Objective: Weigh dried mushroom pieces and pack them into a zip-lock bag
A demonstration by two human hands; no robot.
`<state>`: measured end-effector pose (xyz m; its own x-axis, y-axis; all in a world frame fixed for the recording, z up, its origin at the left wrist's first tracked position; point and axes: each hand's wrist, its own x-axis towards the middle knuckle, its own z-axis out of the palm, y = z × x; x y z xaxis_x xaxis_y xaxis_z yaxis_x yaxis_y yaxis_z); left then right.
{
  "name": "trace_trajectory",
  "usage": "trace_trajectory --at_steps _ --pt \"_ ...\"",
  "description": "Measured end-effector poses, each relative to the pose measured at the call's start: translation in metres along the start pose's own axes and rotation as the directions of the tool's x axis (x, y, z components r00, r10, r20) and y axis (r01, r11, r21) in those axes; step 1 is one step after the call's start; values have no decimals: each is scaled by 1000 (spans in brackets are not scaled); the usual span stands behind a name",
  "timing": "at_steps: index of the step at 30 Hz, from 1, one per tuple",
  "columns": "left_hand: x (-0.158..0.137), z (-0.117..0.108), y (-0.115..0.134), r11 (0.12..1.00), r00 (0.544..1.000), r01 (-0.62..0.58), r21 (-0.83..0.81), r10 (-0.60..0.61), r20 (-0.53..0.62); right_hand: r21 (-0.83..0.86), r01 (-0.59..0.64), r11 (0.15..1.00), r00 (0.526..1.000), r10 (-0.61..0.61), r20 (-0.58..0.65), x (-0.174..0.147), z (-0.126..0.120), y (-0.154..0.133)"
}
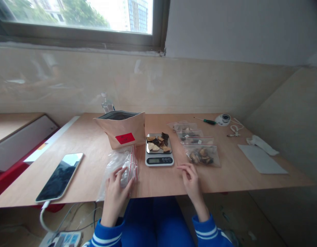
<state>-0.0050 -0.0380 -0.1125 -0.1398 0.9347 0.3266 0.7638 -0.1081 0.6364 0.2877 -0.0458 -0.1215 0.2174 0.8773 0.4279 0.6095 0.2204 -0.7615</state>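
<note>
My left hand (117,185), fingers spread, rests over a stack of clear zip bags (123,159) with red seal lines. Between my hands stands a small digital kitchen scale (159,161); its display is too small to read surely. Dried dark and pale pieces (158,142), perhaps mushroom, lie on its metal plate. To the right of the scale, my right hand (191,179) hovers low over the table, fingers loosely extended and holding nothing visible. Near it lies a filled zip bag (203,156) with brown pieces, at the front of an overlapping row of filled bags (186,130).
Behind the empty bags stands an open kraft pouch (124,132) with a red label, a plastic bottle (107,103) behind it. A charging smartphone (60,176) lies left. Right are a screwdriver (208,121), a white dome camera (223,119), and white paper (261,159).
</note>
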Motion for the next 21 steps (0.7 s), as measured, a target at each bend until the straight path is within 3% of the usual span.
trace_trajectory --at_steps 3,13,21 --pt "2 -1 0 1000 1000 -8 -16 9 30 -15 3 1000 1000 -3 -20 -1 1 -2" --pt "3 -7 10 966 978 203 -157 -207 -11 -61 56 997 998 -56 -7 -4 0 -10" --pt "-5 -18 33 952 921 248 -180 -289 -260 -13 37 999 999 -37 10 -3 -1 -21"
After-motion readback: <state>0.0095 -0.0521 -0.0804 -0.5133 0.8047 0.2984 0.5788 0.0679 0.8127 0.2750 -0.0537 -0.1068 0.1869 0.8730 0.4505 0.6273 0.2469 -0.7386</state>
